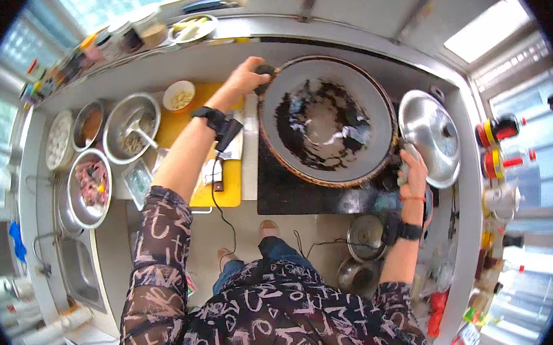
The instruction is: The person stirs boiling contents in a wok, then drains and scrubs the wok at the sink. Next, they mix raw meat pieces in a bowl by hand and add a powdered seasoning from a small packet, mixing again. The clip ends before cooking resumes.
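A large wide wok (278,138) sits over the black stovetop (293,195). Dark, glossy liquid (298,143) lies in its bottom in a broken ring and reflects light. At the wok's upper left, my left hand (248,78) grips the dark side handle (264,78). My right hand (415,172) is closed at the opposite side, around the right handle, with a pale greyish piece (406,163) showing between the fingers; whether this is a cloth or the handle's cover I cannot tell. Straps with small devices circle both my wrists.
Right of the wok leans a domed metal lid (426,135). On the left are a yellow cutting board (231,186) with a knife (217,180), a garlic bowl (179,96), a steel bowl with a ladle (130,126), a raw meat bowl (91,188) and an egg basket (60,142). Cables hang near my legs.
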Demonstrator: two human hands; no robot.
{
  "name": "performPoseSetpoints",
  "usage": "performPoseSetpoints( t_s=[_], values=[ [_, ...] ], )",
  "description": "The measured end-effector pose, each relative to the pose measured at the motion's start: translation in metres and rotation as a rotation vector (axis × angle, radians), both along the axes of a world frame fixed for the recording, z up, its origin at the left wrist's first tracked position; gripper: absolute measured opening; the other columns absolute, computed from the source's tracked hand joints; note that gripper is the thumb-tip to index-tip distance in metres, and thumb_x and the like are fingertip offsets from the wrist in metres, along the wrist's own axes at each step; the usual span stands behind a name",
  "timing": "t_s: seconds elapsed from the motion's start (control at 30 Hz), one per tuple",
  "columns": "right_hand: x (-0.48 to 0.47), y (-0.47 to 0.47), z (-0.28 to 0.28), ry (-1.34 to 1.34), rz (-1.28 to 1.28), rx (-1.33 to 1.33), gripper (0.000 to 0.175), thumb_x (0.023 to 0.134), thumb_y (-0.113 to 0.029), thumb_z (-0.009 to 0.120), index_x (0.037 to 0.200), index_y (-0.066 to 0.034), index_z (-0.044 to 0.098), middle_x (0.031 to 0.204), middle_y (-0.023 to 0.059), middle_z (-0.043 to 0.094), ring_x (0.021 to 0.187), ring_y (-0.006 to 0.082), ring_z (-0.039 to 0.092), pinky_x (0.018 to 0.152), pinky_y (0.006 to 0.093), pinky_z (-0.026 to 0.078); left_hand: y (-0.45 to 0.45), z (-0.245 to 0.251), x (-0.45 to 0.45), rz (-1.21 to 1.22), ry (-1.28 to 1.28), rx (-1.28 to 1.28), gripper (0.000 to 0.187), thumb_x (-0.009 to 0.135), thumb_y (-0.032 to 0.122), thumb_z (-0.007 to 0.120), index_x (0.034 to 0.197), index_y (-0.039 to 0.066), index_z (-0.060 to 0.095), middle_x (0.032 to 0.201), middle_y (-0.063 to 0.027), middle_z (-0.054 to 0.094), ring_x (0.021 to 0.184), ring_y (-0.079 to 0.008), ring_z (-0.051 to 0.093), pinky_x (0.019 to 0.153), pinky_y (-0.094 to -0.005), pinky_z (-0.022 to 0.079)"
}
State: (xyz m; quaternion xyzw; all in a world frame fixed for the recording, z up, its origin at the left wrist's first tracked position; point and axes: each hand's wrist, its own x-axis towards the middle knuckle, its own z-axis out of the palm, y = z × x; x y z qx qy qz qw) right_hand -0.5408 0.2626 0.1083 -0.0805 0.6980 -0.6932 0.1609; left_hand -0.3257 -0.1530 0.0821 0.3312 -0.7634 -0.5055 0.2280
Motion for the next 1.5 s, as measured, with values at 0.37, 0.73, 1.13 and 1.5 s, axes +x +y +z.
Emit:
performPoseSetpoints(
  t_s=[0.37, 0.73, 1.13, 1.5],
  values=[
    [0.138, -0.112, 0.003, -0.125, 0.536, -0.118, 0.032, 0.092, -0.019, 0.059, 0.122, -0.0056, 0.056, 0.102, 0.0039, 0.061, 0.081, 0.0115, 0.057, 0.055, 0.0228, 0.046, 0.128, -0.048, 0.142, 0.1, 0.388, 0.211, 0.036, 0.082, 0.021, 0.073, 0.113, 0.006, 0.062, 0.096, -0.0046, 0.064, 0.088, -0.013, 0.06, 0.078, -0.0298, 0.05],
    [0.35, -0.363, -0.151, -0.888, 1.75, -0.173, 0.055, 0.094, -0.012, 0.053, 0.145, -0.0008, 0.037, 0.133, 0.0125, 0.054, 0.119, 0.0226, 0.056, 0.095, 0.0355, 0.049, 0.085, -0.127, 0.304, 0.803, 0.029, -0.35, 0.026, 0.073, 0.017, 0.073, 0.096, 0.005, 0.068, 0.098, -0.0111, 0.063, 0.099, -0.0303, 0.056, 0.091, -0.0412, 0.044],
    [0.598, -0.369, -0.165, -0.72, 2.345, 0.031, 0.022, 0.096, -0.015, 0.059, 0.114, -0.0031, 0.061, 0.103, 0.0014, 0.066, 0.092, 0.0091, 0.062, 0.08, 0.0248, 0.05, 0.175, -0.109, 0.501, 1.525, 0.141, -0.203, 0.014, 0.093, 0.013, 0.061, 0.092, 0.001, 0.054, 0.073, -0.0019, 0.056, 0.067, -0.0063, 0.049, 0.059, -0.0251, 0.043],
    [0.743, -0.406, -0.158, -0.749, 2.307, -0.148, 0.01, 0.097, -0.016, 0.056, 0.098, -0.0089, 0.063, 0.084, -0.0053, 0.059, 0.071, 0.0018, 0.048, 0.064, 0.0198, 0.038, 0.163, -0.099, 0.604, 1.645, 0.282, -0.235, 0.01, 0.087, 0.005, 0.068, 0.093, 0.002, 0.06, 0.081, 0.0023, 0.058, 0.07, -0.0052, 0.052, 0.064, -0.0215, 0.043]
  ],
)
